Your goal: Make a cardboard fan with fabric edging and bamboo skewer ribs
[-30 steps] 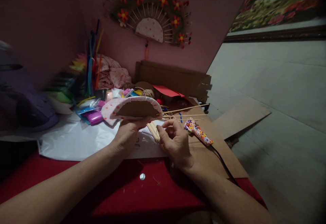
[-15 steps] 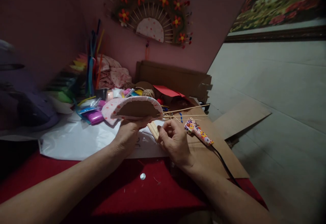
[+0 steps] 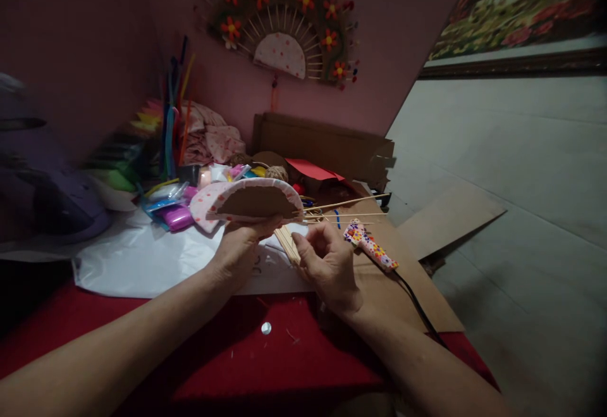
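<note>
My left hand [image 3: 241, 246] grips the lower edge of a half-round cardboard piece [image 3: 256, 204] edged in white cloth with red dots. Thin wooden sticks [image 3: 351, 202] stick out to the right from its right end. Below it, my right hand [image 3: 327, 265] has its thumb and fingers closed at a bundle of pale wooden sticks [image 3: 287, 244]; whether it pinches one or several is hidden. A flower-patterned glue gun [image 3: 372, 246] lies right of my right hand on brown cardboard [image 3: 412, 290].
White plastic sheet [image 3: 142, 265] covers part of the red tablecloth [image 3: 199, 366]. Coloured clay packets [image 3: 175, 214] lie behind at left, near upright pipe cleaners [image 3: 171, 126]. A flowered fan [image 3: 279, 56] hangs on the wall. The glue gun's black cord [image 3: 417, 306] runs down right.
The fingers of my right hand have shifted slightly at the stick bundle, showing a little more of it. My left hand and the half-round piece stay almost in place.
</note>
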`<state>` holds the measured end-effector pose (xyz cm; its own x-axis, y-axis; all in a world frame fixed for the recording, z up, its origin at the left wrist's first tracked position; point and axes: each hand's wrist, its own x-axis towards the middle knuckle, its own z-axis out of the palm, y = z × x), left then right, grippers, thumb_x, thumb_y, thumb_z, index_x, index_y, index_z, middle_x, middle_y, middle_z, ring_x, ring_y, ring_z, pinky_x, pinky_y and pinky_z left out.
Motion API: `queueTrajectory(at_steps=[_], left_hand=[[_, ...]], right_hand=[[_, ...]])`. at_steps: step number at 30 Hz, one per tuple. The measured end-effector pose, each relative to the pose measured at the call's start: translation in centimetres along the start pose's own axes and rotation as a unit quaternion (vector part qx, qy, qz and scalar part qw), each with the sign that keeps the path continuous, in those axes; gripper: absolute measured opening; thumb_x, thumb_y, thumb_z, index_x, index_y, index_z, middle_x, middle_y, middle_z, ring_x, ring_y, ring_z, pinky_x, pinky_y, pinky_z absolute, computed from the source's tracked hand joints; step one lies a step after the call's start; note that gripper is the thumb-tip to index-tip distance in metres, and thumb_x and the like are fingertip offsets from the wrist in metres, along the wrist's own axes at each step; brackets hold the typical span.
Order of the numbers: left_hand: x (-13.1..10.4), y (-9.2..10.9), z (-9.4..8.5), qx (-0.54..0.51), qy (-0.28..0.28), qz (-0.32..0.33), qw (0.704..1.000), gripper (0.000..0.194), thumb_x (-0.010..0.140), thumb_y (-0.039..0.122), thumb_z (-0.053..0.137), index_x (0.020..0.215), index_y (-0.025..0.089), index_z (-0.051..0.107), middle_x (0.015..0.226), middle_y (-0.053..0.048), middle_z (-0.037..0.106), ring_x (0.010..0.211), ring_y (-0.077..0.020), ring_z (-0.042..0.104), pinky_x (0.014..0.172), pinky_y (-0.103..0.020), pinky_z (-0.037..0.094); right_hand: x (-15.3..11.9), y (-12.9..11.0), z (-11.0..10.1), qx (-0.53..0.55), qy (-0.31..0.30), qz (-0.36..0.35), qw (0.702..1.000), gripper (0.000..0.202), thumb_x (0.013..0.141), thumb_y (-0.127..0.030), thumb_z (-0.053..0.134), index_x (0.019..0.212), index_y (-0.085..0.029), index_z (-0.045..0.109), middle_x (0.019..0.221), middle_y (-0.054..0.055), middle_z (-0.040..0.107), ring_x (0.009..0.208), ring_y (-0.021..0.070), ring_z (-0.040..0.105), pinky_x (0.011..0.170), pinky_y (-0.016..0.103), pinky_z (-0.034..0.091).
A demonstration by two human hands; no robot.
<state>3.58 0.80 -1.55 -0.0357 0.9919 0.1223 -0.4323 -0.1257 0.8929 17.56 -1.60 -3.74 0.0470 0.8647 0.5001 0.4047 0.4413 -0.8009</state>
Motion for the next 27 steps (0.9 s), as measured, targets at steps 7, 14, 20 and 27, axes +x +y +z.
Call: queueTrajectory(at_steps=[7, 14, 20, 27], left_hand=[[0.12, -0.13, -0.27, 0.017, -0.002, 0.001, 1.0, 0.023, 0.06, 0.026, 0.075, 0.082, 0.019, 0.071, 0.088, -0.005, 0.07, 0.084, -0.0192, 0.059, 0.072, -0.03, 0.04], [0.04, -0.09, -0.15, 0.003, -0.002, 0.004, 1.0, 0.021, 0.061, 0.025, 0.075, 0.081, 0.02, 0.071, 0.087, -0.004, 0.07, 0.084, -0.0185, 0.059, 0.072, -0.03, 0.039], [0.01, 0.29, -0.17, 0.002, -0.017, -0.026, 1.0, 0.018, 0.063, 0.03, 0.073, 0.073, 0.016, 0.07, 0.083, -0.007, 0.07, 0.083, -0.0209, 0.06, 0.072, -0.031, 0.039], [0.08, 0.74, -0.12, -0.012, -0.01, -0.063, 0.998, 0.018, 0.063, 0.032, 0.073, 0.062, 0.014, 0.068, 0.069, -0.006, 0.068, 0.07, -0.0167, 0.059, 0.067, -0.029, 0.038]], right_hand=[[0.07, -0.03, -0.02, 0.001, -0.013, 0.009, 1.0, 0.018, 0.083, -0.036, 0.056, 0.089, -0.02, 0.049, 0.054, -0.005, 0.051, 0.045, 0.0103, 0.05, 0.045, 0.021, 0.039], [0.02, -0.19, -0.02, 0.027, -0.016, 0.008, 0.999, 0.015, 0.086, -0.035, 0.052, 0.089, -0.02, 0.049, 0.055, -0.005, 0.053, 0.046, 0.0098, 0.052, 0.045, 0.021, 0.04], [-0.44, -0.15, -0.39, 0.0, -0.045, -0.049, 0.998, 0.011, 0.087, -0.029, 0.047, 0.086, -0.019, 0.053, 0.055, -0.004, 0.05, 0.045, 0.0095, 0.048, 0.045, 0.022, 0.038], [-0.61, -0.53, -0.73, -0.026, -0.07, -0.074, 0.994, 0.013, 0.089, -0.025, 0.041, 0.084, -0.021, 0.052, 0.056, -0.003, 0.05, 0.047, 0.0104, 0.047, 0.047, 0.022, 0.038]])
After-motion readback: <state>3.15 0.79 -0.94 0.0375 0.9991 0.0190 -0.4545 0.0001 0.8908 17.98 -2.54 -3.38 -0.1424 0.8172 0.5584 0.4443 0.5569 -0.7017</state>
